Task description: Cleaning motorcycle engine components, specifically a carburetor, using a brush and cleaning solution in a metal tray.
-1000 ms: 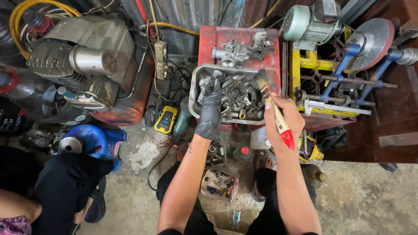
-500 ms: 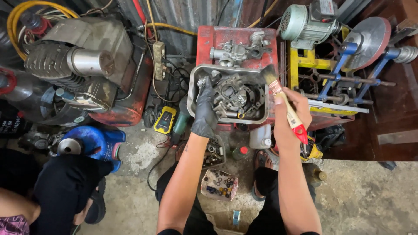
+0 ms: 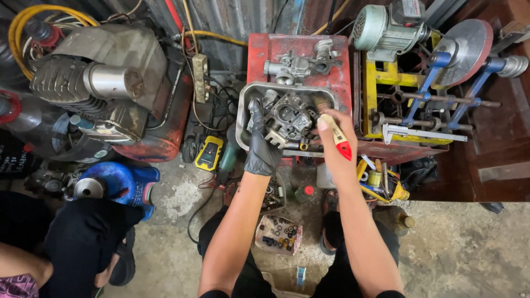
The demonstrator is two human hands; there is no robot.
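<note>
A grey carburetor body (image 3: 288, 117) lies in a metal tray (image 3: 243, 105) on a red box. My left hand (image 3: 260, 148), in a black glove, grips the carburetor at its left side. My bare right hand (image 3: 335, 138) holds a paintbrush (image 3: 333, 131) with a cream handle and red tip. Its bristles point down into the tray at the carburetor's right side. A second carburetor (image 3: 295, 64) rests on the red box just behind the tray.
An air compressor (image 3: 105, 88) stands at the left, a yellow-framed machine with a grey motor (image 3: 386, 27) at the right. A yellow meter (image 3: 208, 153), a blue canister (image 3: 118, 185) and a small box of parts (image 3: 279, 234) lie on the concrete floor. Another person's legs (image 3: 66, 243) are at bottom left.
My right hand has swung the paintbrush down and left, from above the tray's right edge into the tray against the carburetor. My left hand has kept its grip.
</note>
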